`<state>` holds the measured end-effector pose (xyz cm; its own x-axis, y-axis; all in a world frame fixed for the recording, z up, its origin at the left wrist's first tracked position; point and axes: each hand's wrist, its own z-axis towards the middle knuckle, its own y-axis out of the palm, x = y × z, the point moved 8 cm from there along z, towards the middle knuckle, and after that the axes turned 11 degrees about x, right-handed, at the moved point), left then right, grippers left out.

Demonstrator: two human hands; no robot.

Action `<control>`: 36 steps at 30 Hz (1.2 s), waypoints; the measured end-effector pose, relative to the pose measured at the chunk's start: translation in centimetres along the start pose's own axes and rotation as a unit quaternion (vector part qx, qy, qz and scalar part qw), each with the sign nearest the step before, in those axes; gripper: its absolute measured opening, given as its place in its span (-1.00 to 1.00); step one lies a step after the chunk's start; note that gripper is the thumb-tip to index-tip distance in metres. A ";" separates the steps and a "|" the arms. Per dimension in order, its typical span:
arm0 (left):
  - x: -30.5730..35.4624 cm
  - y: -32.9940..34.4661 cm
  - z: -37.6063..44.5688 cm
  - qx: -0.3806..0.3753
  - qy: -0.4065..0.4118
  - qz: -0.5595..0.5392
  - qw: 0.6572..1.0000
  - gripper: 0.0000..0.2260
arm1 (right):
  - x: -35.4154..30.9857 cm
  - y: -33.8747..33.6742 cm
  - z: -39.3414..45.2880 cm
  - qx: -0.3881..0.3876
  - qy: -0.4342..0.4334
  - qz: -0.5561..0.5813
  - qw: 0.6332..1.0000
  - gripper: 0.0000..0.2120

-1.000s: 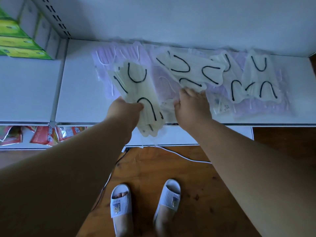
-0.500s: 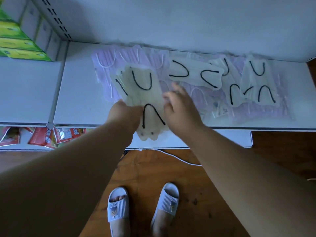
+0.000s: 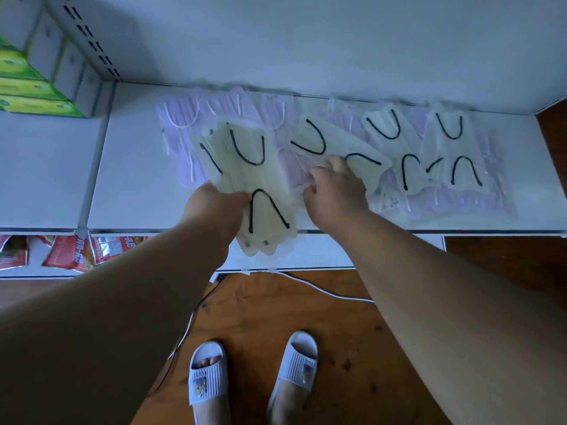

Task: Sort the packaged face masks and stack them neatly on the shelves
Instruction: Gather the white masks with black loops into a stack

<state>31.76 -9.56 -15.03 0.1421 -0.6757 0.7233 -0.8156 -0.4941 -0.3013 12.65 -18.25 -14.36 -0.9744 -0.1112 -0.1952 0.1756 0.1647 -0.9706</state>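
Note:
Packaged face masks lie spread over a white shelf [image 3: 132, 191]. My left hand [image 3: 214, 207] grips a small stack of cream masks with black ear loops [image 3: 260, 179], its near end hanging past the shelf's front edge. My right hand [image 3: 334, 191] has its fingers curled on the near edge of another cream mask [image 3: 334, 142], which lies askew on the pile. Two more cream masks [image 3: 389, 139] [image 3: 451, 148] lie further right. Purple masks with white loops [image 3: 184, 124] sit underneath, in clear wrappers.
Green and yellow boxes [image 3: 27, 87] stand on the neighbouring shelf at the left. Red snack packets [image 3: 70, 253] lie on a lower shelf. A white cable [image 3: 322, 289] runs over the wooden floor, where my feet in white slippers [image 3: 208, 372] stand.
My right hand moved from beside the held stack to the right, onto the loose cream mask, which has turned and slid nearer. My left hand keeps its stack almost still.

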 end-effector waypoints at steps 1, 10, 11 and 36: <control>0.1 0.0 0.0 -0.001 0.002 -0.001 1.000 -0.89 | 0.3 0.1 0.0 0.005 0.012 0.005 1.000 -0.69; -0.1 0.6 -1.3 0.000 0.018 0.039 0.999 -0.89 | 0.6 -3.8 -1.1 0.127 0.053 0.148 0.979 -0.71; 0.0 0.8 -1.6 -0.001 0.020 0.047 0.999 -0.90 | 0.3 -3.8 -2.0 0.114 0.078 0.230 0.963 -0.67; -1.3 13.9 -11.8 0.022 0.001 0.019 1.000 -0.94 | 16.6 -4.1 -0.9 0.028 -0.090 0.015 0.995 -0.55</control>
<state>13.61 -9.09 -12.86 0.1099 -0.6928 0.7127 -0.7953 -0.4914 -0.3551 -4.40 -19.92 -13.46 -0.9290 -0.2808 -0.2410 0.2164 0.1162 -0.9694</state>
